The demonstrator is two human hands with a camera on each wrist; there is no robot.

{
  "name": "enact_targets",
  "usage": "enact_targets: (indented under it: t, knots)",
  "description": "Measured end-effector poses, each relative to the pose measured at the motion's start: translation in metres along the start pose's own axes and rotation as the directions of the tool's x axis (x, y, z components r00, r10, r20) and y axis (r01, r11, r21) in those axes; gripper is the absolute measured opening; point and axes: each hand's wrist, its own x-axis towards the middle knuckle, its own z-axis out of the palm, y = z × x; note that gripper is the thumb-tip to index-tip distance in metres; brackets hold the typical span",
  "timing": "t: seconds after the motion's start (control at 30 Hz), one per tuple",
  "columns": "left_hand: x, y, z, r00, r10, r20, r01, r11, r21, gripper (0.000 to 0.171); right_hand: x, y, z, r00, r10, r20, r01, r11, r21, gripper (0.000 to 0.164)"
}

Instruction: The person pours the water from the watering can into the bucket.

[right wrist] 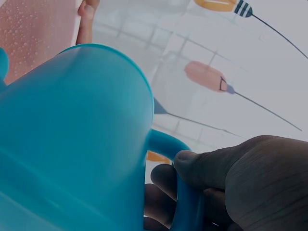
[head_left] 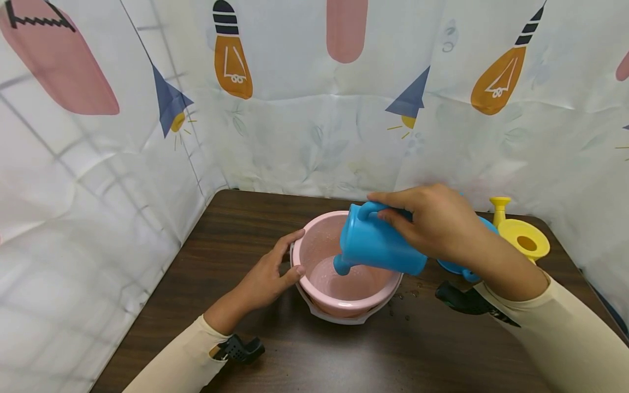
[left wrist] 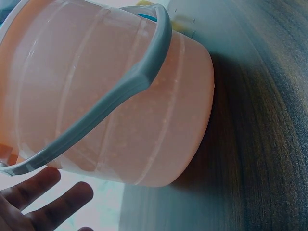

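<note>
Watering can [head_left: 385,248], its handle [right wrist: 164,142] gripped by our right hand [head_left: 437,221], tips over the bucket [head_left: 350,304] our left hand's [head_left: 265,275] spread fingers touch; we're probably pouring, and should next tilt further.

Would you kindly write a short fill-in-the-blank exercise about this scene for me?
1. The right hand grips the blue plastic watering can by its ____.
2. The round pink plastic bucket is touched by the person's ____ hand.
3. In the head view, the plastic item with the flared upright spout is coloured ____.
Missing words: handle; left; yellow.
</note>
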Motion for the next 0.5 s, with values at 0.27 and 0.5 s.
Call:
enact_targets:
  t: [0.27,0.5]
  knots:
    - [0.0002,0.002,0.0001,1.0,-0.005,-0.001,0.005,1.0,0.0,0.072,-0.0001,0.0004,0.0002,1.0,0.001,0.003,-0.001,1.0,0.002,0.039]
    - [0.0,0.0021,0.0001,1.0,-0.01,0.0,0.01,1.0,-0.006,0.072,0.0002,0.0006,0.0003,1.0,-0.003,0.003,0.003,1.0,0.004,0.039]
